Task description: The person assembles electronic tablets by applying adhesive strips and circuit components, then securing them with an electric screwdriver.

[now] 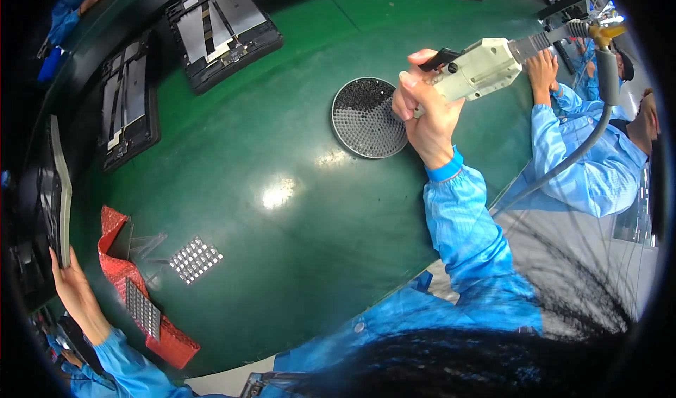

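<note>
My right hand is wrapped around a pale electric screwdriver with a black lever and a grey cable. Its tip is hidden behind my fingers, above the right rim of a round screw tray. Small black screws heap at the tray's far side, and rows of holes cover the nearer part. At the far left, my left hand grips the near end of a flat tablet-like device, seen mostly edge-on. Some of those fingers are hidden behind it.
Two opened tablet-like devices lie at the back left. Near my left hand are a red bubble-wrap strip, a dark gridded sheet and a sheet of small silvery pieces. A co-worker in blue sits at the right.
</note>
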Demonstrator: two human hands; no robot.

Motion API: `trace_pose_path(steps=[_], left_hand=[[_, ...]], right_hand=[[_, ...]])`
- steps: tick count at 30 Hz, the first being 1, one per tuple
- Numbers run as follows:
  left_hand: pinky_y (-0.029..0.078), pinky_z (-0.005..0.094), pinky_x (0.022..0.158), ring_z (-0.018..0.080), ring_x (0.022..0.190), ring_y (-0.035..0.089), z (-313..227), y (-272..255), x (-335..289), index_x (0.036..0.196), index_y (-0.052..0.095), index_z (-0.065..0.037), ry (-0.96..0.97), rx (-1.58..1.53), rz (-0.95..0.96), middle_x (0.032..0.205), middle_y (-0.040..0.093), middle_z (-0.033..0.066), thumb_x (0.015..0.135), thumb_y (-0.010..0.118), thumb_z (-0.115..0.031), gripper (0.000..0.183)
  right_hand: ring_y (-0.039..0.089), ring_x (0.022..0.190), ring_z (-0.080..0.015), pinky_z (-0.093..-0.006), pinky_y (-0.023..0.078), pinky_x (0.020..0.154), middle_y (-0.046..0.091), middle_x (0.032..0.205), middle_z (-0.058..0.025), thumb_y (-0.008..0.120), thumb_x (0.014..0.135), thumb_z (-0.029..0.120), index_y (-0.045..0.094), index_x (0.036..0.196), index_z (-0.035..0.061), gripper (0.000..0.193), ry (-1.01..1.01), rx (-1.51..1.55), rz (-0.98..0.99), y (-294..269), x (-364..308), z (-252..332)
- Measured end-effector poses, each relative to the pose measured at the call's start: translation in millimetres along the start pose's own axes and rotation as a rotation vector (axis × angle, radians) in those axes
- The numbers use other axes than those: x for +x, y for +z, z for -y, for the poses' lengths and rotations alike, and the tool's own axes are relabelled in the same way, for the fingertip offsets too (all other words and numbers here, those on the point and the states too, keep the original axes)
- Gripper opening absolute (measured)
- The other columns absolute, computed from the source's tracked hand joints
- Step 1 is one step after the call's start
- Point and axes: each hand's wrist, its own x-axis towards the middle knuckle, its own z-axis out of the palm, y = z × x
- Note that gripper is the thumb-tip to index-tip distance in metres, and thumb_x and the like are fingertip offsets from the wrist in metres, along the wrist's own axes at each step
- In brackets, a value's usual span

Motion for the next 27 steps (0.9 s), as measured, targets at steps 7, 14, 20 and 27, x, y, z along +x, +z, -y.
trace_pose_path(steps=[7,14,20,27], left_hand=[[0.054,0.0353,0.098,0.025,0.114,0.06,18,145,-184,0.137,0.047,0.003,-0.037,0.046,-0.076,0.131,0.055,0.0191,0.101,0.051,-0.014,0.04],[0.055,0.0269,0.082,0.0153,0.112,0.059,127,245,-265,0.149,0.031,0.0,-0.343,0.121,0.196,0.135,0.052,0.0117,0.094,0.065,-0.013,0.065],[0.049,0.0284,0.091,0.0153,0.105,0.055,136,242,-275,0.146,0.037,0.0,-0.217,0.134,0.369,0.134,0.05,0.0111,0.091,0.07,-0.016,0.066],[0.038,0.041,0.092,0.0277,0.109,0.051,100,191,-181,0.116,0.063,-0.01,0.641,1.419,0.473,0.117,0.055,0.0069,0.07,0.082,-0.024,0.052]], right_hand=[[0.046,0.046,-0.0105,-0.0259,0.037,0.042,0.053,0.068,-0.0037,0.064,0.083,-0.004,0.055,0.105,-0.002,0.023,-0.003,0.012,0.054,3,-2,6],[0.042,0.052,-0.0078,-0.0244,0.032,0.046,0.048,0.069,0.0015,0.068,0.087,0.007,0.057,0.117,0.0018,0.032,-0.073,-0.146,0.029,2,-10,-2],[0.036,0.052,-0.0071,-0.0238,0.029,0.046,0.04,0.066,0.0013,0.059,0.09,0.006,0.054,0.12,-0.0011,0.031,-0.125,0.058,0.062,7,-20,17],[0.036,0.051,-0.008,-0.024,0.03,0.046,0.04,0.066,-0.0005,0.056,0.09,0.008,0.055,0.119,-0.0018,0.03,-0.114,0.027,0.072,37,-32,9]])
